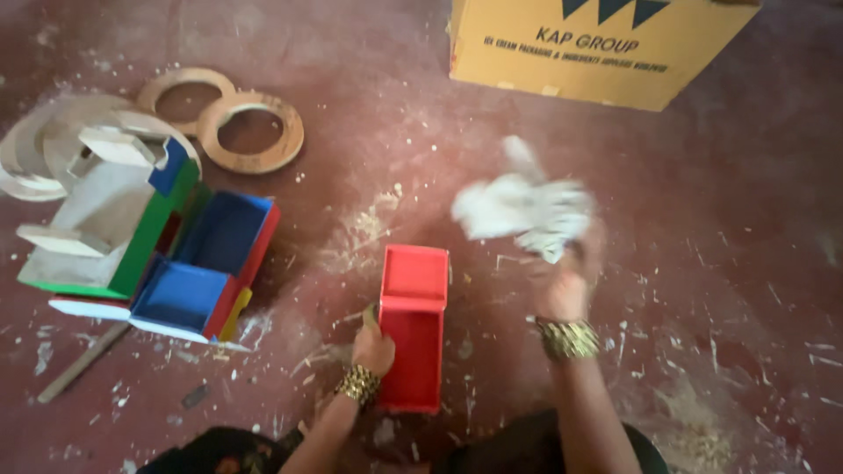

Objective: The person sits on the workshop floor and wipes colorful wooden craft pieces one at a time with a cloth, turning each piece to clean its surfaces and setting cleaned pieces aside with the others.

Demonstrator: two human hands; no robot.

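Fingers of the left hand (374,344) grip the red painted wooden box (412,326) on the floor, while the blurred right hand (562,285) clutches a crumpled white cloth (522,209) above it, wiping seemingly unfinished.

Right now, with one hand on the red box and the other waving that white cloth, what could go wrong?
The right hand swings the white cloth fast enough to blur, so it might fling dust around. The left hand steadies the red box only at one edge, so it could slide. Sawdust and chips cover the floor and may stick to the box.
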